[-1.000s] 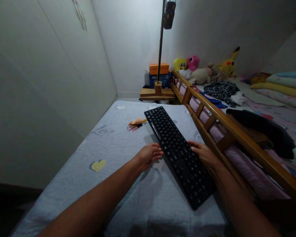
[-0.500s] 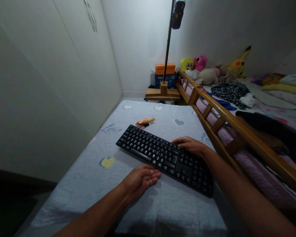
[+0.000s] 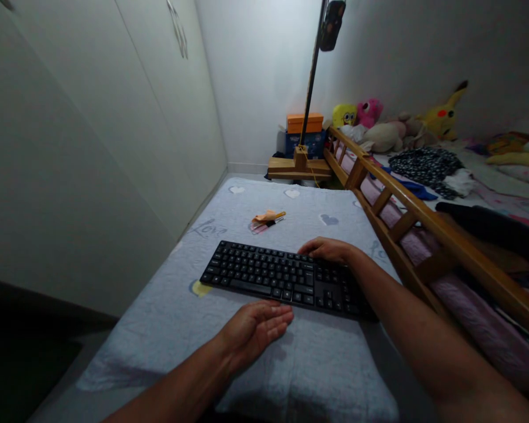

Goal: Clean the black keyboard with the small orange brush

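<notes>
A black computer keyboard [image 3: 264, 269] lies at a slight slant on the cloth-covered table, its right end lower and nearer to me. My right hand [image 3: 326, 249] bends over its far edge, gripping it there; some fingertips are hidden behind the edge. My left hand [image 3: 262, 326] rests at the near edge with the fingers stretched out and the palm turned partly up. Its upper side is right against the keyboard or just short of it. Beyond the keyboard lies a small bundle with an orange cloth [image 3: 264, 217] and thin sticks like brushes or pens.
The table has a pale blue cloth [image 3: 167, 317] with hearts. A wooden bed rail [image 3: 392, 194] runs along its right side, with clothes and plush toys behind. White cabinet doors [image 3: 114, 135] stand at left. A pole on a wooden base [image 3: 286, 168] rises at the far end.
The keyboard has turned so that its long side lies more level across the table, its left end coming nearer to me. Both hands stay along its edges. The view has shifted slightly left.
</notes>
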Motion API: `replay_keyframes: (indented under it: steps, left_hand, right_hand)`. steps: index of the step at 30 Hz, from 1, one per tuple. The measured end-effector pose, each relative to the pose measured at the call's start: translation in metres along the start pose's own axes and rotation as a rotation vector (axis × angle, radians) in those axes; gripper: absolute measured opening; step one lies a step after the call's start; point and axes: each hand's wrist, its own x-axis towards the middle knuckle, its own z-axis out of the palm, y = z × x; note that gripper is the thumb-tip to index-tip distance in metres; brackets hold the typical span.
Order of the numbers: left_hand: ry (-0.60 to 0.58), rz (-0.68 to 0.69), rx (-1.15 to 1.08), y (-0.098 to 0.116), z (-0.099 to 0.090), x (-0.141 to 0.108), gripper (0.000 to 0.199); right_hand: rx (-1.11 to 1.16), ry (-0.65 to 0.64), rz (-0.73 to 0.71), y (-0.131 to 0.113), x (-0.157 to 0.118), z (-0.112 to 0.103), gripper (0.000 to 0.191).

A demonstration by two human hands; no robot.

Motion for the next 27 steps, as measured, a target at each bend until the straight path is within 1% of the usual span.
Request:
replay_keyframes:
  steps: [4, 6, 8, 9, 10, 11, 13, 15, 17, 18, 19, 20, 21, 22, 24, 27]
  left_hand:
    - [-0.018, -0.026, 0.014, 0.001, -0.002, 0.0, 0.018]
    - [-0.048, -0.022, 0.052, 0.003, -0.004, -0.002, 0.022]
    - [-0.085, 0.022, 0.147, 0.009, -0.005, -0.007, 0.028]
    - [-0.097, 0.071, 0.227, 0.014, -0.006, -0.011, 0.029]
    - [-0.085, 0.149, 0.324, 0.02, -0.008, -0.014, 0.028]
    - [-0.056, 0.259, 0.431, 0.029, -0.01, -0.017, 0.026]
    - [0.049, 0.532, 0.619, 0.051, -0.018, -0.021, 0.024]
    - [0.195, 0.78, 0.795, 0.077, -0.033, -0.02, 0.027]
    - [0.388, 0.964, 0.94, 0.102, -0.053, -0.014, 0.035]
    - [0.478, 1.028, 0.996, 0.111, -0.064, -0.009, 0.038]
    - [0.547, 1.047, 1.024, 0.118, -0.075, -0.003, 0.04]
    - [0.591, 1.014, 1.025, 0.123, -0.085, 0.003, 0.044]
    - [0.601, 0.948, 1.007, 0.124, -0.093, 0.009, 0.048]
    - [0.596, 0.894, 0.972, 0.124, -0.1, 0.015, 0.052]
    - [0.533, 0.846, 0.913, 0.119, -0.106, 0.022, 0.055]
    - [0.477, 0.841, 0.885, 0.11, -0.102, 0.024, 0.055]
  right_hand:
    - [-0.055, 0.063, -0.012, -0.001, 0.007, 0.004, 0.028]
    - [-0.084, 0.115, -0.021, -0.001, 0.009, 0.007, 0.026]
    - [-0.105, 0.185, -0.039, -0.003, 0.008, 0.009, 0.025]
    - [-0.111, 0.23, -0.053, -0.004, 0.006, 0.009, 0.025]
    - [-0.113, 0.28, -0.071, -0.004, 0.002, 0.008, 0.025]
    - [-0.113, 0.332, -0.091, -0.005, -0.004, 0.006, 0.025]
    - [-0.11, 0.43, -0.124, -0.002, -0.024, 0.0, 0.028]
    - [-0.117, 0.565, -0.169, 0.008, -0.05, -0.008, 0.03]
    - [-0.137, 0.72, -0.156, 0.027, -0.079, -0.012, 0.028]
    - [-0.16, 0.81, -0.144, 0.039, -0.092, -0.013, 0.027]
    - [-0.195, 0.902, -0.127, 0.051, -0.103, -0.011, 0.026]
    - [-0.227, 0.983, -0.096, 0.062, -0.112, -0.008, 0.025]
    - [-0.254, 1.041, -0.071, 0.073, -0.118, -0.004, 0.027]
    - [-0.273, 1.073, -0.054, 0.082, -0.123, 0.002, 0.029]
    - [-0.304, 1.083, -0.049, 0.095, -0.127, 0.014, 0.032]
    - [-0.311, 1.121, -0.048, 0.1, -0.124, 0.029, 0.034]
